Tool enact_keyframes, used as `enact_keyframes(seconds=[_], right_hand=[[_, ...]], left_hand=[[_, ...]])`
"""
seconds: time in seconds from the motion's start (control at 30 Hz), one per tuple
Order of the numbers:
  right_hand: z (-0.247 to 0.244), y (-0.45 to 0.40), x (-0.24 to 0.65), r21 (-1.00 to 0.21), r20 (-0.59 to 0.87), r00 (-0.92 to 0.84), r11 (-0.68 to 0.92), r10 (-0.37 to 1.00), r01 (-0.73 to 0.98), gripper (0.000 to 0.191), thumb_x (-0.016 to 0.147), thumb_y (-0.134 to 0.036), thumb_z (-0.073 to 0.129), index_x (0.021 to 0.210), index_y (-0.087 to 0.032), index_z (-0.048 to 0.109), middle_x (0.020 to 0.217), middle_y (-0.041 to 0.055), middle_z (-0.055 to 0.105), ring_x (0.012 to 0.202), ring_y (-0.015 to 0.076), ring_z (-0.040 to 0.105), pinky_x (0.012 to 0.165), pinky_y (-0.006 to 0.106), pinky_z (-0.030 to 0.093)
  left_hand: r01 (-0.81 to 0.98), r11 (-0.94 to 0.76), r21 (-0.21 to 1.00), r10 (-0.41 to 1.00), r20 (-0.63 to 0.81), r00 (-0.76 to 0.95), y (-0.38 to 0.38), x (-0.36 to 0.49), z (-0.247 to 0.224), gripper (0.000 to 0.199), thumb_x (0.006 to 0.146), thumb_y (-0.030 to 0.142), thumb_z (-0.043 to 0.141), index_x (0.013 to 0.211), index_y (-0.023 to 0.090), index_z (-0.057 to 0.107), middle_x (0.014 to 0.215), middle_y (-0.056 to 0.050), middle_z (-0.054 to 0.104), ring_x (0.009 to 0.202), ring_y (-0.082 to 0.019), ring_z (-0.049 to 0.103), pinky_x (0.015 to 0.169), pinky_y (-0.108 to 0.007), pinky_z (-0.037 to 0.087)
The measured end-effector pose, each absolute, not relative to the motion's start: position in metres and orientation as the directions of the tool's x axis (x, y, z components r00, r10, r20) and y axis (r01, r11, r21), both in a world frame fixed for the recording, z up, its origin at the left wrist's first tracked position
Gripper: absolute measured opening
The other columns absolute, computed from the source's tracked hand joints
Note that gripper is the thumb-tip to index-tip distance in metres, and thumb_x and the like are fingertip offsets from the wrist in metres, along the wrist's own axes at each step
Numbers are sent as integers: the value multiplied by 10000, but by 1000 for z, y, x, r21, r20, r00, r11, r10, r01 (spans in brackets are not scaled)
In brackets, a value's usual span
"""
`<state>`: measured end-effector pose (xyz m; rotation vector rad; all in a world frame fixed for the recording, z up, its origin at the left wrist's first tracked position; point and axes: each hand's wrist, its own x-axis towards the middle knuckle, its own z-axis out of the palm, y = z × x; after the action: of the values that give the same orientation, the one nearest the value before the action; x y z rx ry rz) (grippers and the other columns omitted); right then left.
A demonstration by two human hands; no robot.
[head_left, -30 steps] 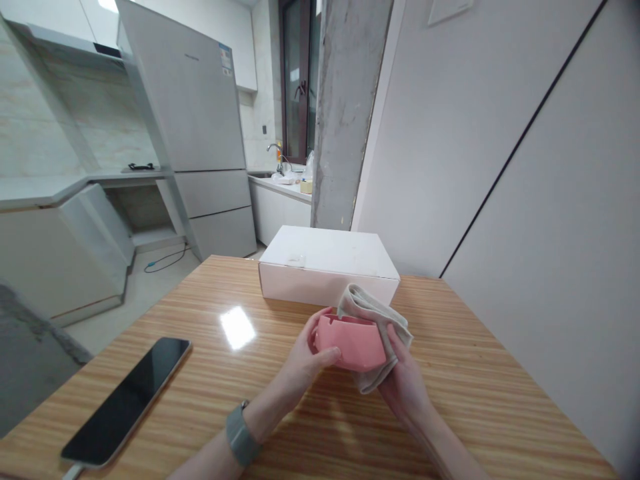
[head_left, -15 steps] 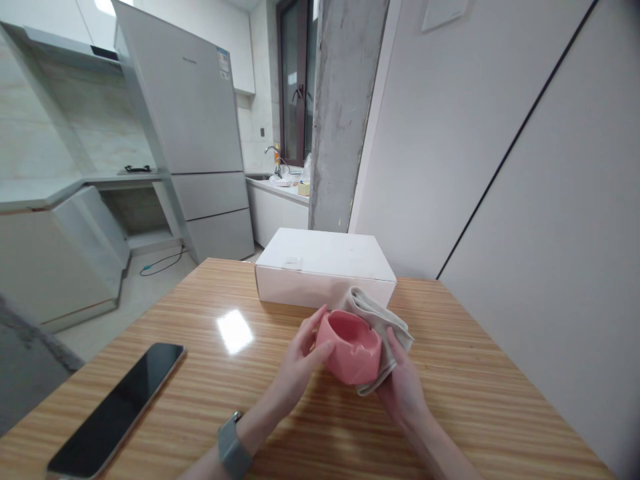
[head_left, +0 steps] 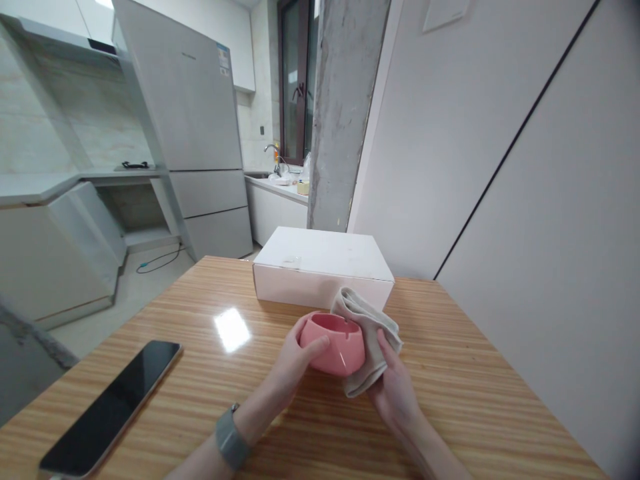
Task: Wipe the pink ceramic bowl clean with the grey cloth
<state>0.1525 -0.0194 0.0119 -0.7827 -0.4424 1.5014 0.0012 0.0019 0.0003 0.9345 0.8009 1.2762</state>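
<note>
A pink faceted ashtray (head_left: 334,348) with notches in its rim is held above the table by my left hand (head_left: 295,353). The thumb lies on its near wall and the fingers go round the far left side, partly hidden. My right hand (head_left: 395,387) grips a folded beige cloth (head_left: 370,333), thumb on top and the other fingers mostly hidden beneath. The cloth presses against the ashtray's right side. A grey band watch (head_left: 231,438) is on my left wrist.
Just behind my hands a white box (head_left: 320,267) stands on the striped wooden table (head_left: 450,373). A black phone (head_left: 113,407) lies at the left. Beyond are a fridge (head_left: 200,100), a concrete pillar edge (head_left: 345,113) and a white wall at right.
Both hands have shifted slightly left with the ashtray and cloth. The ashtray has tilted, so less of its inside shows and more of its side wall.
</note>
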Motion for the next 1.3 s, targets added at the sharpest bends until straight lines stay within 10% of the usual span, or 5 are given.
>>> enact_keyframes(seconds=[0.13, 0.3, 0.7, 1.03, 1.3], right_hand=[[1, -22, 147, -701, -272, 107, -121, 956, -702, 344, 624, -433, 797, 898, -230, 750, 1039, 27, 753, 1190, 288, 573, 995, 403, 472], [5, -18, 151, -682, -231, 205, -8, 951, -731, 327, 618, -415, 807, 888, -242, 747, 1026, 12, 757, 1202, 257, 564, 1031, 373, 438], [16, -17, 156, -603, -270, -20, -185, 963, -776, 347, 787, -475, 652, 1004, -214, 724, 986, 48, 767, 1085, 282, 637, 955, 426, 482], [9, -21, 149, -582, -305, -12, -196, 952, -789, 334, 711, -437, 727, 977, -235, 737, 1032, 22, 756, 1109, 277, 627, 995, 424, 466], [20, -15, 157, -563, -277, -4, -165, 961, -809, 336, 786, -458, 642, 1032, -240, 714, 1084, 42, 739, 1139, 274, 609, 985, 451, 469]], left_hand=[[-378, 25, 925, 1000, -30, -7, 5, 3, -1, 671, 653, 357, 794, 1234, 156, 524, 1144, -134, 644, 1004, -251, 595, 862, -343, 459], [-533, 199, 823, 956, -44, 290, 7, 1, -1, 441, 843, 476, 558, 1167, 179, 594, 1193, -106, 631, 1049, -228, 580, 805, -292, 468], [-548, 241, 801, 907, 16, 421, 1, -4, 7, 524, 747, 390, 720, 1208, 181, 581, 1214, -126, 614, 1089, -257, 574, 889, -331, 443], [-388, 14, 921, 1000, -5, 23, 8, -5, -1, 680, 680, 363, 787, 1264, 175, 493, 1234, -133, 595, 1136, -271, 548, 939, -336, 426], [-485, 118, 866, 969, 7, 248, 11, -8, -3, 511, 832, 456, 616, 1291, 242, 544, 1351, -82, 546, 1202, -259, 505, 933, -343, 421]])
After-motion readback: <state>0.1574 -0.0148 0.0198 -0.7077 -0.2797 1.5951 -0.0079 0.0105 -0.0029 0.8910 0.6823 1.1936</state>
